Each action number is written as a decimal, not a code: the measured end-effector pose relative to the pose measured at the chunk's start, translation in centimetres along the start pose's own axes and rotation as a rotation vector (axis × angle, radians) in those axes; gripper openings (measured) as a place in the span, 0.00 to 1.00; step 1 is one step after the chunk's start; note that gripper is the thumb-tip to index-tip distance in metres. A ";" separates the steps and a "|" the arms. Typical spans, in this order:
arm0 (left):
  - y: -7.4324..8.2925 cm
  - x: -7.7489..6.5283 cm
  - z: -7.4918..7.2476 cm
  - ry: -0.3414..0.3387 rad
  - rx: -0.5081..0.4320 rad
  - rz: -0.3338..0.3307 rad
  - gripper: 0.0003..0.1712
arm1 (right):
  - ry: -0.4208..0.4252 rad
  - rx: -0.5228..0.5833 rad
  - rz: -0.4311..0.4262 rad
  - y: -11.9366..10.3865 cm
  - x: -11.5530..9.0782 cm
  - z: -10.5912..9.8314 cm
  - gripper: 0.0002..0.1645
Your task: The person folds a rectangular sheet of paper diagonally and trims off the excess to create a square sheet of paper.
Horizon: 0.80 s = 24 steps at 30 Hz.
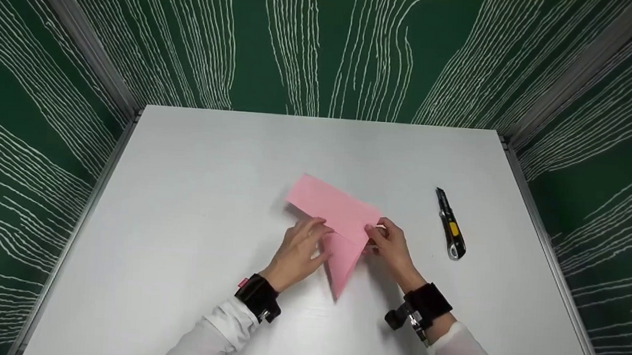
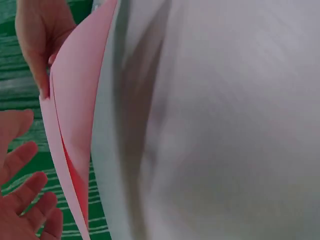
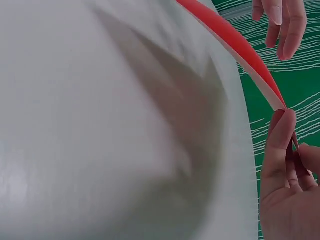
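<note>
A folded sheet of pink paper (image 1: 328, 205) is held above the white table, its pointed end aimed toward the person. My right hand (image 1: 394, 245) pinches its right edge between thumb and fingers; the right wrist view shows this pinch on the paper (image 3: 250, 55) too. My left hand (image 1: 300, 250) is at the paper's left side in the head view. Its loosely spread fingers (image 2: 30, 187) stand apart from the paper (image 2: 75, 85) in the left wrist view. Part of the fold's inner face looks red from the side.
To the right of the paper lies a black and yellow utility knife (image 1: 451, 224) on the white table (image 1: 196, 164). Grey metal rails (image 1: 80, 212) run along the table's sides. Green walls with white wavy lines (image 1: 324, 46) surround it.
</note>
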State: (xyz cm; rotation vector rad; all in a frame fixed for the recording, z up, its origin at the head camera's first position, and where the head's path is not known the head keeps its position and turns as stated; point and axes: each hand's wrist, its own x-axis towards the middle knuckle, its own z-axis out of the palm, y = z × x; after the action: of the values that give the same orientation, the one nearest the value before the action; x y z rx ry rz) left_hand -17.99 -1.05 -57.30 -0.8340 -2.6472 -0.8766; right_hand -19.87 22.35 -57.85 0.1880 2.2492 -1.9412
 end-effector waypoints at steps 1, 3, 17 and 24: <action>0.3 -0.1 0.5 -0.054 0.016 -0.007 0.28 | 0.007 -0.016 0.001 0.5 0.1 0.1 0.21; 0.7 -0.4 1.4 -0.161 0.067 -0.021 0.35 | 0.008 -0.023 0.004 1.4 0.2 0.3 0.23; 1.0 -1.1 4.7 -0.435 0.291 -0.013 0.38 | -0.046 -0.122 0.062 3.8 0.1 0.2 0.23; 0.7 -1.2 4.9 -0.373 0.303 0.039 0.29 | 0.111 -0.325 -0.009 3.3 0.2 -2.6 0.26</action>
State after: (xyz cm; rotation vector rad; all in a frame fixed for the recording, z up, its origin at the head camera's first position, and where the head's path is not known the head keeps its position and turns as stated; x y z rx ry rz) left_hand -16.77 1.86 -61.36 -1.0470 -2.9585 -0.3154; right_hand -19.49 25.38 -60.74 0.2474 2.5995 -1.5726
